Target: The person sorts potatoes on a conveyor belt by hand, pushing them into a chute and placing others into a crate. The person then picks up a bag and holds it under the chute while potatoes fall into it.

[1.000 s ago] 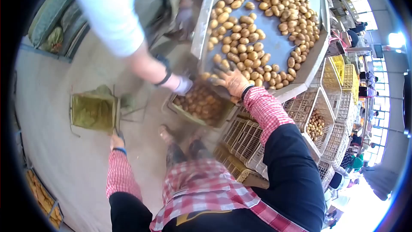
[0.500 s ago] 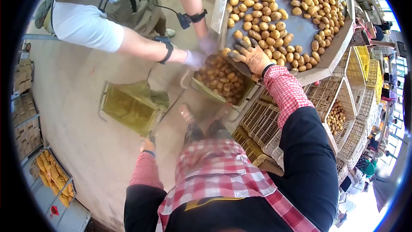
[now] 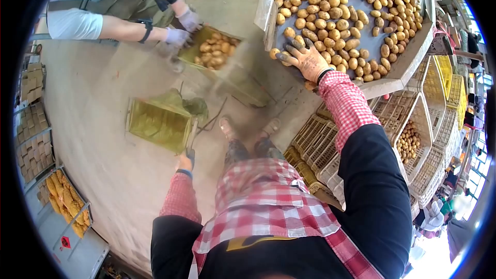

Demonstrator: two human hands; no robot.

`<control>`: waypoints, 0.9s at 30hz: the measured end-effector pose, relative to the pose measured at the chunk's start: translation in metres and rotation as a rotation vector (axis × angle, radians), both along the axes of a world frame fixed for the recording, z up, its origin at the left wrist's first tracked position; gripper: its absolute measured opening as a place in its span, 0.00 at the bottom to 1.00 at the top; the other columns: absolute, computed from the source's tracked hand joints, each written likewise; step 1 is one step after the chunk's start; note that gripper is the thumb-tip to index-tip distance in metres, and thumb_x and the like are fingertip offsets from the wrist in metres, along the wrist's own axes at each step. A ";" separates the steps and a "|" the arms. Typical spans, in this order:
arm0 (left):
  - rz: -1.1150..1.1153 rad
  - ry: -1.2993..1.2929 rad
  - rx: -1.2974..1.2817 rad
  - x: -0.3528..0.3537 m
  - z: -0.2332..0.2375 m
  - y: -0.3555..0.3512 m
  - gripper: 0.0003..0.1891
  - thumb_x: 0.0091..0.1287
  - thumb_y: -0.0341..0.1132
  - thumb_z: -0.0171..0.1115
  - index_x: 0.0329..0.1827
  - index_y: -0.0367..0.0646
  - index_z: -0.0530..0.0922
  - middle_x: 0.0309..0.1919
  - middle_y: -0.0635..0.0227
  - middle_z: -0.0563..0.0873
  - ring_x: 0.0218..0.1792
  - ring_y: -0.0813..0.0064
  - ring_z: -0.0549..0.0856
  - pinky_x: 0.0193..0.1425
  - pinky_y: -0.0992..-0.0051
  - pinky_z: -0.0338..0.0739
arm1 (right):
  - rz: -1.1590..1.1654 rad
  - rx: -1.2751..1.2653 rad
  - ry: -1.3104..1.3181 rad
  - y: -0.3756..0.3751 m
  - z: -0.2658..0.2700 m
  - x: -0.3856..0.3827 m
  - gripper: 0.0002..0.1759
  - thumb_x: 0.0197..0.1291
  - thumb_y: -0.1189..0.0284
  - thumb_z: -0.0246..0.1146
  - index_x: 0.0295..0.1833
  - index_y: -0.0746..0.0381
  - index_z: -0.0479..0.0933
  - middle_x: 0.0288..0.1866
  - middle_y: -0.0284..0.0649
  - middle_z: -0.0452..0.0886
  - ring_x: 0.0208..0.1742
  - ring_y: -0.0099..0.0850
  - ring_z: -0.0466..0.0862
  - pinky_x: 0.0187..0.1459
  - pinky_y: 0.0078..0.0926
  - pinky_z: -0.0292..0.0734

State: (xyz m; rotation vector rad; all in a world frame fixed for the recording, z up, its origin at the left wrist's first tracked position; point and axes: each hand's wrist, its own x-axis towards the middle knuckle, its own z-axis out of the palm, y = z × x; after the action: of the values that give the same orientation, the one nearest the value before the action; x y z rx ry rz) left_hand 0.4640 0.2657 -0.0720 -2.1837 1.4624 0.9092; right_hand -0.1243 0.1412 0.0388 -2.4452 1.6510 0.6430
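My right hand, in a stained glove, rests with spread fingers on potatoes at the open lower end of the sorting table. My left hand is wrapped round the near edge of an empty green-yellow bag on a metal frame. Up and to the left of my right hand, a co-worker's gloved hands hold the far end of another bag, tilted, with potatoes in it.
Stacked plastic crates stand below the table on the right, and one crate holds potatoes. Filled yellow net sacks lie on a cart at the lower left. My feet are on the floor between the bags and crates.
The co-worker has pulled the potato-filled bag away from the table end, up and to the left. The empty bag and my left hand have shifted slightly right. My right hand remains at the table.
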 end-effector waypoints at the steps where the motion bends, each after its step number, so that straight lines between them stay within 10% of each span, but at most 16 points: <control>1: -0.014 -0.028 0.005 -0.011 0.004 0.000 0.28 0.72 0.59 0.59 0.66 0.51 0.83 0.58 0.50 0.88 0.61 0.43 0.85 0.66 0.55 0.78 | 0.006 -0.002 0.001 0.000 -0.010 -0.004 0.65 0.42 0.68 0.82 0.85 0.35 0.54 0.85 0.36 0.63 0.88 0.37 0.57 0.84 0.53 0.52; 10: -0.159 0.044 -0.139 -0.075 -0.022 0.028 0.24 0.74 0.53 0.58 0.59 0.44 0.86 0.51 0.44 0.89 0.56 0.42 0.87 0.62 0.50 0.79 | 0.028 -0.002 0.068 -0.001 0.001 0.002 0.41 0.69 0.68 0.62 0.84 0.38 0.58 0.84 0.35 0.64 0.87 0.37 0.58 0.83 0.56 0.51; 15: -0.074 0.132 -0.137 -0.141 -0.036 0.022 0.22 0.73 0.33 0.53 0.68 0.44 0.81 0.55 0.46 0.89 0.59 0.43 0.86 0.63 0.51 0.80 | 0.046 -0.059 0.051 0.001 -0.011 -0.002 0.40 0.71 0.66 0.61 0.85 0.37 0.56 0.84 0.35 0.66 0.87 0.37 0.58 0.83 0.56 0.52; 23: -0.221 0.288 0.039 -0.286 -0.048 0.052 0.20 0.76 0.40 0.52 0.66 0.43 0.80 0.56 0.43 0.87 0.59 0.41 0.85 0.64 0.50 0.79 | 0.045 -0.060 0.061 0.000 -0.013 -0.003 0.37 0.75 0.62 0.58 0.85 0.35 0.54 0.83 0.36 0.67 0.86 0.37 0.59 0.83 0.57 0.54; 27: -0.191 0.612 0.106 -0.363 -0.007 0.073 0.22 0.75 0.44 0.56 0.66 0.40 0.78 0.52 0.36 0.86 0.57 0.38 0.85 0.62 0.50 0.79 | 0.067 -0.143 -0.010 0.000 -0.032 -0.010 0.50 0.61 0.66 0.72 0.85 0.35 0.54 0.83 0.36 0.66 0.87 0.38 0.58 0.83 0.55 0.54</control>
State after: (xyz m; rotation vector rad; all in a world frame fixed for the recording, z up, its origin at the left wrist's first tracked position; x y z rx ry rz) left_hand 0.1013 0.3389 -0.0790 -1.7221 1.7891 1.6325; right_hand -0.1345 0.1412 0.0067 -2.6079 1.6727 0.5365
